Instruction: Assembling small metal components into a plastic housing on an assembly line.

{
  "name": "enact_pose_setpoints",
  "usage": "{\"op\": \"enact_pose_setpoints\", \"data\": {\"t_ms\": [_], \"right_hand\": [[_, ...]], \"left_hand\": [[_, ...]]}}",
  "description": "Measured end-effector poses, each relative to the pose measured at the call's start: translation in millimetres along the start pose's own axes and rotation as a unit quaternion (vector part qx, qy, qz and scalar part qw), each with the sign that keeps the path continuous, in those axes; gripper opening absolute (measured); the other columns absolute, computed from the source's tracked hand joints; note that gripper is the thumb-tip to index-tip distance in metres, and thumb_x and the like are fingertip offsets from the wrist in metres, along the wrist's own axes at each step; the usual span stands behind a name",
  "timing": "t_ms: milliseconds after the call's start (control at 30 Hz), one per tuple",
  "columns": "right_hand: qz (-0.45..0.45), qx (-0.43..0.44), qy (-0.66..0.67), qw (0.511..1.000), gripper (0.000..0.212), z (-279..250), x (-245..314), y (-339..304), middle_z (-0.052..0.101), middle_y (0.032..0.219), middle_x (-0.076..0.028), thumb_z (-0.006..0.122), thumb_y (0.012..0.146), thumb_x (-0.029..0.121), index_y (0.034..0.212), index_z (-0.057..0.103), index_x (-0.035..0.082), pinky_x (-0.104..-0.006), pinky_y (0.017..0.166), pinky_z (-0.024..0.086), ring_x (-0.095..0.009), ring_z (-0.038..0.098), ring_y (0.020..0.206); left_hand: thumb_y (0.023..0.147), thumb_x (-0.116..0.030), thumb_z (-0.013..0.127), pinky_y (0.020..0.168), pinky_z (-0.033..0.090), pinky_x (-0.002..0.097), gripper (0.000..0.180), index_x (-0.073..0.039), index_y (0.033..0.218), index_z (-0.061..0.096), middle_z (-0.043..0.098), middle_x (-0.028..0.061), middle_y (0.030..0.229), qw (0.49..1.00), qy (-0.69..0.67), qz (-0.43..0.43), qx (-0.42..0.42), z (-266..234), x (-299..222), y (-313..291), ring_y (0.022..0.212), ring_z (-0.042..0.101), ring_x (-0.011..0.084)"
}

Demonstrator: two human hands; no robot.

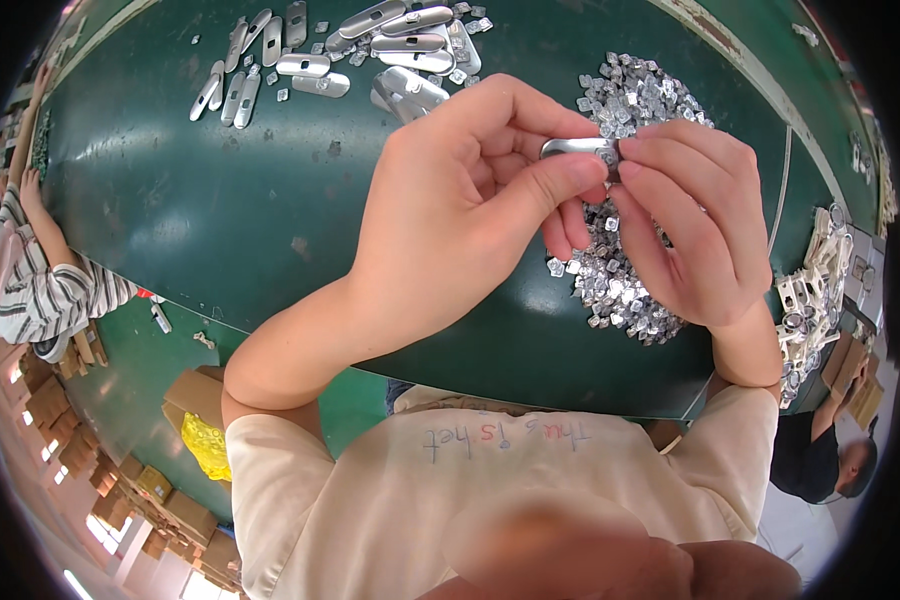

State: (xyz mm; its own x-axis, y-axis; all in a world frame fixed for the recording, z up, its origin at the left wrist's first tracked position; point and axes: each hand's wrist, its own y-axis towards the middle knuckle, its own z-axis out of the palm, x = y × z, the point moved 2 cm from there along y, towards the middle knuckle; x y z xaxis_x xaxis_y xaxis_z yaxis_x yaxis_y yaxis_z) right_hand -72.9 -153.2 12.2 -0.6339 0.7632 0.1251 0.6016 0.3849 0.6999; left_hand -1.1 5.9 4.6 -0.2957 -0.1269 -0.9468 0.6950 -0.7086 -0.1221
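An oblong silver metal plate with rounded ends (570, 147) is held level between my two hands, above the table. My left hand (435, 205) pinches it between thumb and fingers, with the thumb over its near side. At the plate's right end the fingertips of my right hand (700, 205) close on it; a small square detail shows there, and I cannot tell whether it is a separate piece. Beneath and behind the hands lies a heap of small shiny square metal pieces (625, 290), partly hidden by my fingers.
Several oblong plates with a dark slot (410, 44) lie at the far side of the green table (190, 190), among loose square pieces. Cream-coloured parts with rings (808, 310) are piled at the right. Another person in a striped top (55, 295) is at the left edge.
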Motion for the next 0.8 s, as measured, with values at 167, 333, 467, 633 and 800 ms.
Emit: {"op": "enact_pose_setpoints", "data": {"t_ms": [167, 333, 467, 633, 800], "right_hand": [[0.058, 0.035, 0.031, 0.997, 0.03, -7, 5, 10, 0.059, 0.091, -0.015, 0.067, 0.063, -0.01, 0.092, 0.061, -0.005, -0.0334, 0.067, 0.048, -0.029, 0.057, 0.082], [0.155, 0.072, 0.068, 0.983, 0.03, -9, 6, 13, 0.056, 0.091, -0.014, 0.066, 0.064, -0.01, 0.093, 0.062, -0.004, -0.0322, 0.067, 0.046, -0.025, 0.055, 0.082], [0.186, 0.077, 0.081, 0.976, 0.027, -11, 5, 18, 0.055, 0.09, -0.013, 0.066, 0.065, -0.011, 0.09, 0.061, -0.004, -0.0292, 0.069, 0.045, -0.023, 0.054, 0.081], [0.26, 0.09, 0.11, 0.955, 0.023, -13, 8, 15, 0.055, 0.09, -0.011, 0.065, 0.067, -0.012, 0.087, 0.059, -0.003, -0.0264, 0.069, 0.044, -0.02, 0.054, 0.081], [0.291, 0.077, 0.093, 0.949, 0.018, -12, 11, 15, 0.054, 0.09, -0.012, 0.063, 0.071, -0.01, 0.087, 0.058, -0.003, -0.0272, 0.066, 0.043, -0.02, 0.053, 0.079]], "left_hand": [[0.086, 0.001, 0.054, 0.053, 0.049, 0.0228, 0.018, 0.007, 0.103, 0.053, 0.061, 0.0131, 0.08, 1.0, -0.007, 0.015, 0.004, 0, 1, -1, 0.062, 0.06, 0.0146], [0.085, 0.004, 0.054, 0.057, 0.05, 0.0235, 0.019, 0.008, 0.104, 0.052, 0.061, 0.0134, 0.083, 0.999, 0.023, 0.032, 0.012, 3, 2, -2, 0.067, 0.061, 0.0151], [0.083, 0.011, 0.053, 0.066, 0.052, 0.0251, 0.024, 0.008, 0.106, 0.05, 0.06, 0.0138, 0.086, 0.995, 0.083, 0.057, 0.012, 3, 1, -5, 0.072, 0.062, 0.016], [0.082, 0.013, 0.052, 0.069, 0.053, 0.0262, 0.026, 0.008, 0.108, 0.049, 0.06, 0.0143, 0.089, 0.988, 0.134, 0.075, 0.017, 5, 9, -7, 0.076, 0.062, 0.0167], [0.078, 0.007, 0.061, 0.063, 0.053, 0.0232, 0.021, 0.003, 0.098, 0.056, 0.065, 0.0093, 0.078, 0.977, 0.133, 0.154, -0.063, 9, 18, -7, 0.072, 0.066, 0.0127]]}}
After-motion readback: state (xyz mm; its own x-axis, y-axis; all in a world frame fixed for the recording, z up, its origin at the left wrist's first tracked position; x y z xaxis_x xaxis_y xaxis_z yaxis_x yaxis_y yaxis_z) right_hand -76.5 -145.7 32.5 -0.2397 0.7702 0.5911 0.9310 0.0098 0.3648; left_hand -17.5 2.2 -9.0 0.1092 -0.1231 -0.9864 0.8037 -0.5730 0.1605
